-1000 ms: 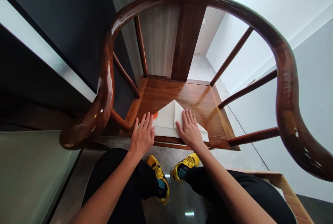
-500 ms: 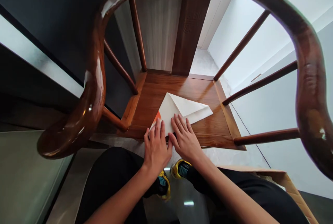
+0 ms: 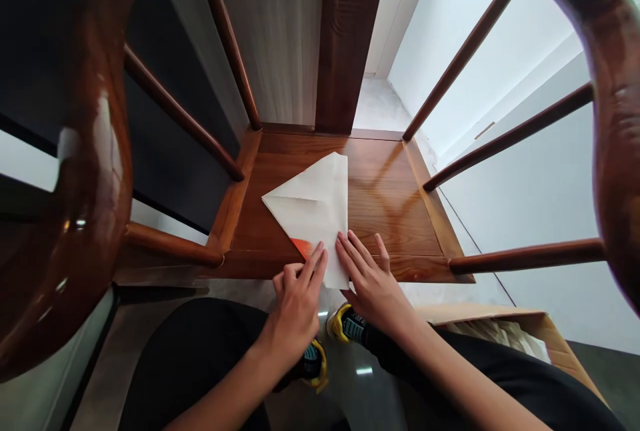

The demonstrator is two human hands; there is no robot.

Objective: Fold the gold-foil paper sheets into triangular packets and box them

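Note:
A folded white sheet of paper (image 3: 313, 197) with an orange-red patch near its lower left edge lies on the wooden chair seat (image 3: 385, 184). One corner points left, and the right edge runs nearly straight toward me. My left hand (image 3: 299, 291) presses two extended fingertips onto the lower part of the paper, its other fingers curled. Flat along the paper's right edge lies my right hand (image 3: 370, 277), fingers stretched out and thumb hidden below. The paper's near corner hangs slightly past the seat's front edge, between my hands.
The chair's curved armrests (image 3: 617, 104) and spindles (image 3: 465, 51) rise on both sides, with a carved back slat (image 3: 345, 37) behind. An open cardboard box (image 3: 565, 344) holding pale sheets stands at lower right. My shoes (image 3: 343, 325) are on the floor below.
The paper has been turned, so its long point no longer faces right and a corner now points left. My right hand has shifted right along its edge. The view has moved closer to the chair.

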